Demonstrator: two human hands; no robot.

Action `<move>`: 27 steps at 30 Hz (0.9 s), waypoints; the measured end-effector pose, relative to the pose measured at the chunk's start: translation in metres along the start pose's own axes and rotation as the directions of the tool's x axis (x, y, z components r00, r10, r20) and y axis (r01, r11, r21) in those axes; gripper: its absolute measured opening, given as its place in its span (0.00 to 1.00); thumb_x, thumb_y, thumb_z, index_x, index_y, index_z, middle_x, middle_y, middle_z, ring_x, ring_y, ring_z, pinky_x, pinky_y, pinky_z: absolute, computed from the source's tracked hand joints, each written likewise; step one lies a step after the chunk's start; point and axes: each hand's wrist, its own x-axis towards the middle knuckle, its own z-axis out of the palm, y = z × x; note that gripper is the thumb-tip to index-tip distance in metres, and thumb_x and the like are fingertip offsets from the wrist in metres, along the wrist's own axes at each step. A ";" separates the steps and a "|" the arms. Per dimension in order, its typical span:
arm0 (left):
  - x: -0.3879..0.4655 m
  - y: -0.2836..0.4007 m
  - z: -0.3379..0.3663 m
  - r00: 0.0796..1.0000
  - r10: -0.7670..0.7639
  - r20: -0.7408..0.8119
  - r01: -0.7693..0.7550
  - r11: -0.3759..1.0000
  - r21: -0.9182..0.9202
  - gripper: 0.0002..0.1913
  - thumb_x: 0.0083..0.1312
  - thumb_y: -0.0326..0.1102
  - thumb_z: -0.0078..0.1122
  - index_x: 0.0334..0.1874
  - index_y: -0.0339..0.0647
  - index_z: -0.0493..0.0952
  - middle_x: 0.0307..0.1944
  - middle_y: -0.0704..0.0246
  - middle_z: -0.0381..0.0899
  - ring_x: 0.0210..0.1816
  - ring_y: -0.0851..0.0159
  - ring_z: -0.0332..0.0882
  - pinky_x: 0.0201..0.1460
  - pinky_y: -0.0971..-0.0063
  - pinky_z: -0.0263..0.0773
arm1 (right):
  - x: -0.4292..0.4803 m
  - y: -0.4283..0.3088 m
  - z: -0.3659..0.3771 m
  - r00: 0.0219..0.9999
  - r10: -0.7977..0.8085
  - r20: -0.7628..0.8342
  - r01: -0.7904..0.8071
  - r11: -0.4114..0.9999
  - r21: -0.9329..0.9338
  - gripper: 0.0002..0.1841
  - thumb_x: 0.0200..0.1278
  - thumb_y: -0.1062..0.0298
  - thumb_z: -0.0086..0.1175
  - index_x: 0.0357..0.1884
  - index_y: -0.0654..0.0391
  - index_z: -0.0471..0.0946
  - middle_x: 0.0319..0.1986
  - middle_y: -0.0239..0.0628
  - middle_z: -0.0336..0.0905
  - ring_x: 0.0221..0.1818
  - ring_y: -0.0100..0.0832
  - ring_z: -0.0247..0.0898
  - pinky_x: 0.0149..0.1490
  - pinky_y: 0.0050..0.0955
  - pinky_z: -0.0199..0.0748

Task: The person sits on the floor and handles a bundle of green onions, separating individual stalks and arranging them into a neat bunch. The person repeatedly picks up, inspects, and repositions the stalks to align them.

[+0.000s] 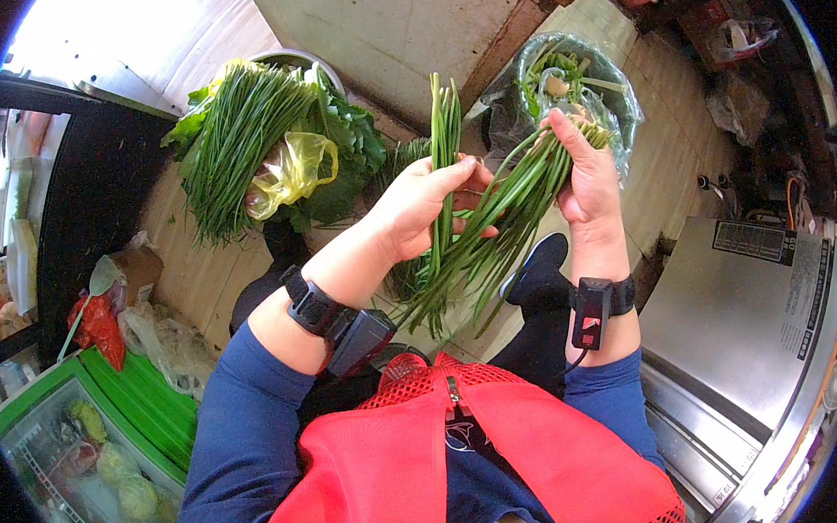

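Observation:
My left hand (432, 205) is closed around a small upright bundle of garlic chives (444, 123), its pale ends pointing away from me. A larger bunch of garlic chives (523, 187) rests in my right hand (583, 175), the thumb raised along its pale ends. Its green leaves slant down to the left and cross beneath my left hand. Behind my right hand stands a bin lined with a clear plastic bag (628, 119), holding green trimmings (558, 66). Beyond my left hand, a big heap of chives (243, 135) lies on leafy greens (357, 137) with a yellow plastic bag (293, 172).
More chives (406, 155) lie low between my legs. A green-framed chest freezer (142, 408) stands at my left, with a red plastic bag (101, 327) beside it. To my right is a stainless steel appliance (718, 319). A pale panel (400, 27) rises ahead.

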 end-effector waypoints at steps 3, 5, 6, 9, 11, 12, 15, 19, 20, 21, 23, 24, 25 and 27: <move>0.001 0.000 0.000 0.991 0.008 -0.132 0.008 0.992 0.124 0.12 0.70 0.39 0.45 0.34 0.38 0.73 0.28 0.68 0.75 0.30 0.67 0.77 0.34 0.66 0.79 | 0.002 0.000 -0.006 1.000 -0.002 0.006 0.002 1.000 0.003 0.06 0.55 0.69 0.62 0.29 0.56 0.76 0.26 0.30 0.77 0.26 0.24 0.73 0.32 0.24 0.72; 0.001 0.001 -0.001 0.980 0.047 -0.196 -0.004 0.976 0.216 0.13 0.70 0.40 0.45 0.32 0.38 0.73 0.24 0.70 0.72 0.27 0.70 0.74 0.32 0.69 0.78 | 0.004 -0.001 -0.011 0.999 0.017 0.031 -0.017 1.000 0.013 0.06 0.56 0.68 0.61 0.29 0.56 0.76 0.25 0.31 0.77 0.26 0.25 0.74 0.32 0.24 0.72; 0.001 0.001 -0.001 0.978 0.074 -0.195 -0.021 0.965 0.260 0.13 0.70 0.40 0.46 0.32 0.38 0.72 0.22 0.72 0.70 0.25 0.71 0.72 0.30 0.71 0.77 | 0.005 -0.003 -0.013 0.999 0.026 0.044 -0.027 0.999 0.018 0.06 0.57 0.68 0.61 0.29 0.56 0.76 0.25 0.32 0.77 0.26 0.26 0.74 0.32 0.25 0.73; 0.000 0.003 -0.002 0.972 0.079 -0.222 -0.003 0.946 0.324 0.15 0.69 0.42 0.48 0.29 0.39 0.72 0.14 0.80 0.58 0.15 0.79 0.57 0.18 0.84 0.60 | 0.005 -0.008 -0.014 0.996 0.051 0.077 -0.050 0.999 -0.015 0.09 0.61 0.62 0.57 0.33 0.58 0.73 0.28 0.35 0.76 0.28 0.28 0.74 0.34 0.27 0.75; -0.001 0.008 -0.005 0.983 0.019 -0.181 0.035 0.955 0.293 0.14 0.69 0.42 0.49 0.29 0.40 0.72 0.13 0.83 0.55 0.13 0.81 0.52 0.16 0.86 0.50 | 0.003 -0.011 -0.011 0.984 0.058 0.167 -0.059 0.998 0.000 0.09 0.61 0.63 0.56 0.32 0.58 0.74 0.28 0.37 0.77 0.29 0.30 0.75 0.35 0.28 0.76; -0.001 0.006 -0.005 0.988 0.021 -0.156 0.018 0.969 0.245 0.13 0.68 0.40 0.49 0.29 0.40 0.72 0.13 0.85 0.52 0.13 0.83 0.46 0.16 0.84 0.43 | 0.000 -0.012 -0.009 0.980 0.067 0.187 -0.067 0.998 -0.006 0.08 0.60 0.65 0.57 0.32 0.58 0.74 0.27 0.37 0.78 0.29 0.31 0.76 0.35 0.28 0.76; -0.001 0.007 -0.004 0.998 -0.043 -0.055 0.053 0.981 0.188 0.11 0.68 0.39 0.50 0.30 0.40 0.72 0.13 0.85 0.53 0.13 0.83 0.47 0.15 0.85 0.44 | -0.007 -0.011 -0.001 0.979 0.083 0.184 -0.076 0.996 -0.045 0.06 0.58 0.69 0.58 0.33 0.58 0.74 0.28 0.39 0.79 0.30 0.32 0.77 0.36 0.28 0.76; 0.002 0.004 0.002 0.998 -0.023 -0.056 0.038 0.957 0.289 0.09 0.67 0.37 0.51 0.33 0.40 0.74 0.13 0.84 0.53 0.13 0.83 0.47 0.15 0.85 0.44 | -0.008 -0.010 0.002 0.961 0.112 0.253 -0.091 0.991 -0.094 0.06 0.56 0.73 0.59 0.33 0.59 0.74 0.26 0.38 0.78 0.29 0.29 0.76 0.36 0.26 0.75; 0.005 0.004 0.005 0.997 -0.004 -0.078 0.031 0.937 0.348 0.07 0.65 0.35 0.52 0.36 0.39 0.75 0.14 0.83 0.55 0.13 0.83 0.48 0.15 0.85 0.46 | -0.007 -0.010 0.001 0.965 0.118 0.233 -0.095 0.990 -0.107 0.06 0.55 0.73 0.60 0.34 0.59 0.75 0.26 0.37 0.78 0.29 0.29 0.76 0.36 0.25 0.75; 0.007 0.003 0.007 0.999 -0.008 -0.046 0.023 0.935 0.353 0.07 0.64 0.34 0.53 0.37 0.39 0.75 0.14 0.83 0.55 0.13 0.82 0.48 0.15 0.85 0.45 | -0.006 -0.010 0.000 0.972 0.126 0.199 -0.102 0.987 -0.123 0.06 0.55 0.73 0.60 0.34 0.59 0.75 0.25 0.37 0.78 0.28 0.28 0.76 0.35 0.25 0.74; 0.011 0.001 0.012 1.000 -0.003 0.003 0.001 0.930 0.366 0.07 0.63 0.33 0.55 0.40 0.40 0.76 0.14 0.83 0.54 0.13 0.82 0.49 0.14 0.84 0.43 | -0.005 -0.009 -0.001 0.974 0.128 0.187 -0.103 0.985 -0.138 0.09 0.53 0.73 0.61 0.37 0.62 0.76 0.24 0.34 0.76 0.26 0.26 0.74 0.33 0.22 0.72; 0.013 0.001 0.013 0.999 -0.026 0.041 0.010 0.932 0.361 0.10 0.59 0.30 0.56 0.43 0.41 0.75 0.15 0.82 0.56 0.14 0.82 0.50 0.15 0.84 0.44 | -0.005 -0.009 -0.003 0.974 0.136 0.181 -0.108 0.982 -0.157 0.10 0.53 0.74 0.61 0.38 0.63 0.76 0.24 0.34 0.76 0.25 0.26 0.73 0.32 0.21 0.71; 0.015 0.000 0.014 0.997 -0.043 0.065 0.017 0.935 0.355 0.10 0.59 0.30 0.56 0.43 0.41 0.74 0.15 0.82 0.56 0.14 0.82 0.50 0.16 0.85 0.44 | -0.005 -0.009 -0.004 0.974 0.154 0.164 -0.123 0.976 -0.180 0.12 0.53 0.74 0.61 0.39 0.64 0.76 0.24 0.34 0.76 0.25 0.25 0.73 0.31 0.21 0.70; 0.018 -0.002 0.016 0.989 -0.081 0.122 0.037 0.944 0.327 0.11 0.59 0.30 0.56 0.44 0.42 0.73 0.16 0.82 0.57 0.14 0.81 0.50 0.16 0.85 0.45 | -0.005 -0.009 -0.005 0.978 0.140 0.154 -0.107 0.973 -0.204 0.14 0.52 0.74 0.62 0.41 0.65 0.76 0.23 0.32 0.76 0.23 0.24 0.71 0.29 0.19 0.68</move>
